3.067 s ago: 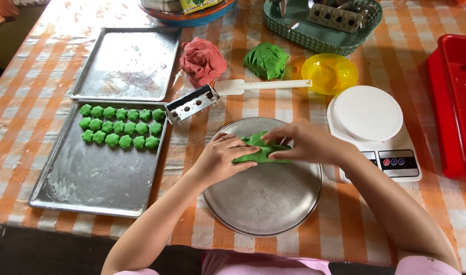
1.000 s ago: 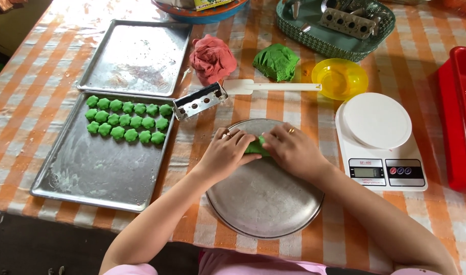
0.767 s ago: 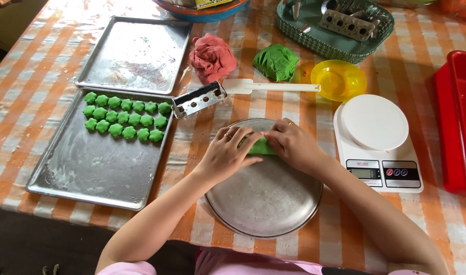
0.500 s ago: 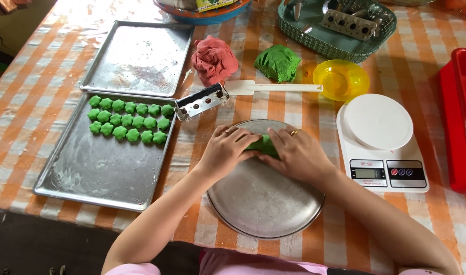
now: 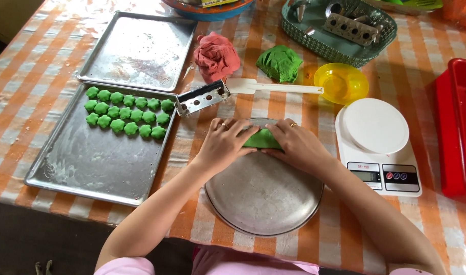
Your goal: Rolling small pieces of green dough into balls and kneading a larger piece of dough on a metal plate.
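Frame centre: left hand (image 5: 224,145) and right hand (image 5: 299,146) cupped over green dough (image 5: 262,139) on round metal plate (image 5: 263,198) — soft, probably tacky; grip underneath, gently

green dough (image 5: 262,138): mostly covered by both hands; only a strip shows
red tray (image 5: 459,127): cut off at right edge
scale display (image 5: 366,175): way too tiny to read

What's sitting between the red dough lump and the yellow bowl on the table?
In the head view, a green dough lump and a white spatula lie between the red dough lump and the yellow bowl.
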